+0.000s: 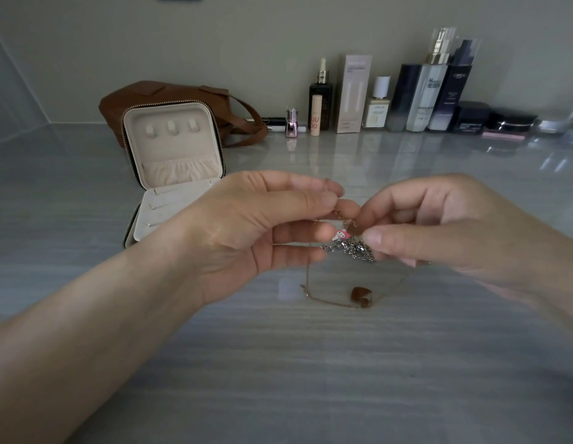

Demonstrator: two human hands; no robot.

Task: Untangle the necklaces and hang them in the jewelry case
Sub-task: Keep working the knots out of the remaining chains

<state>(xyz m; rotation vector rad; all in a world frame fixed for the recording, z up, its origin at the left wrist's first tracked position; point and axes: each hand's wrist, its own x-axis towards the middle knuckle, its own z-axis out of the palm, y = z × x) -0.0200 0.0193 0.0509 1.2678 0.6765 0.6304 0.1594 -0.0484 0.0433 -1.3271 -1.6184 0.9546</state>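
Note:
A tangle of necklaces hangs between my hands above the grey table. My left hand (265, 229) pinches a thin gold chain (338, 214) between thumb and fingers. My right hand (439, 225) pinches the same tangle close by, next to a small pink charm (340, 234). A bunched silver chain (352, 249) dangles under my fingers. A thin gold loop with a brown heart pendant (362, 296) trails down onto the table. The jewelry case (173, 174) stands open to the left, cream inside, with three hooks in its lid, nothing on them.
A brown leather bag (169, 97) sits behind the case. A row of cosmetic bottles and jars (407, 100) lines the back wall to the right. The glossy grey tabletop (278, 363) stretches toward me.

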